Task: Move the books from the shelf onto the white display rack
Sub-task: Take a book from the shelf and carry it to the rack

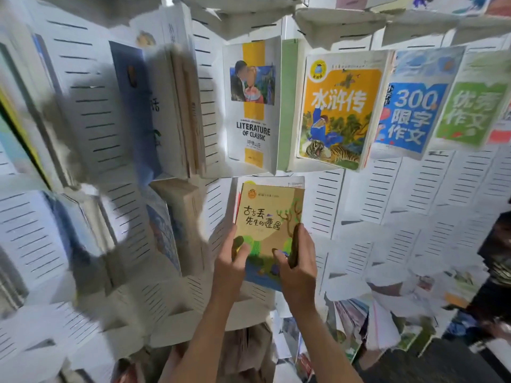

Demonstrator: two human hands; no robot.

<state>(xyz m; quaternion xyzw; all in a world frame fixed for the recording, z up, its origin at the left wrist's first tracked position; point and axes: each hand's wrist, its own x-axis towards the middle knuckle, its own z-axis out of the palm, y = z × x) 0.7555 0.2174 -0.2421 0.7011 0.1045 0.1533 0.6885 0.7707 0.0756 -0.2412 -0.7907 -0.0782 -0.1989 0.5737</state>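
A tan book with a tree drawing and a blue-green bottom (269, 217) stands upright against the white slotted display rack (401, 194), in front of another white book. My left hand (232, 261) grips its lower left edge, thumb on the cover. My right hand (297, 258) grips its lower right edge, thumb on the cover. Above it on the rack stand a white "Literature of Classic" book (253, 106), an orange book with a tiger (340, 109), a blue book (412, 114) and a green book (470, 106).
More books (177, 111) stand edge-on in pockets on the left rack panel, and another (166, 228) sits below them. Loose books and papers (359, 322) lie low at the right. A dark-clothed person (497, 261) is at the right edge.
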